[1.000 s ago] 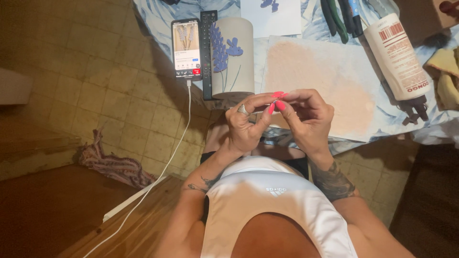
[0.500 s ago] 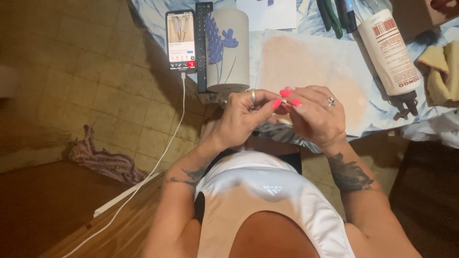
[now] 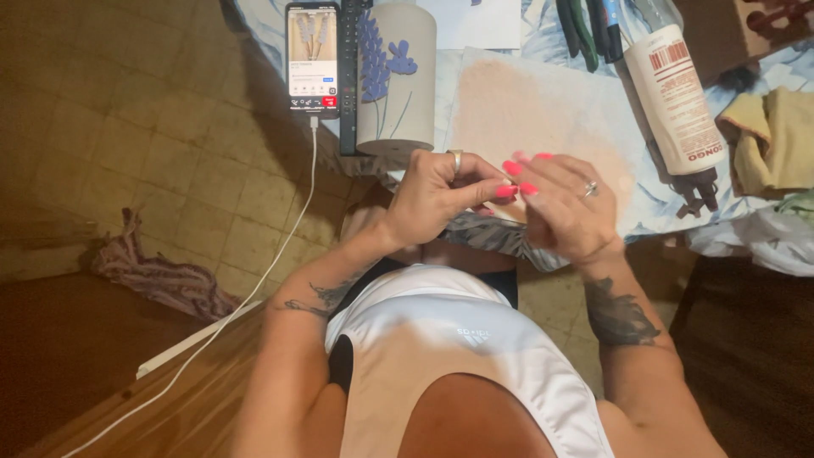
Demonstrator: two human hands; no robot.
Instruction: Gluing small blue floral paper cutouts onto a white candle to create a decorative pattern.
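Observation:
My left hand and my right hand meet at the fingertips just over the near table edge, above my lap. Both have bright pink nails, and each wears a ring. The left thumb and forefinger pinch against the right fingertips; anything between them is too small or too hidden to make out. A grey and white patterned cloth lies under the hands on my lap. Just beyond them a pale pink sheet lies flat on the table.
A phone with a lit screen leans at the table's left end, its white cable running to the floor. Beside it stand a black strip and a grey cylinder painted with purple flowers. Right: a white pump bottle, yellow cloth, pens. A rag lies on the tiled floor.
Both hands have stayed pinched together while the fingers shift slightly. The view has drifted a little, so the hands sit slightly higher against the table edge.

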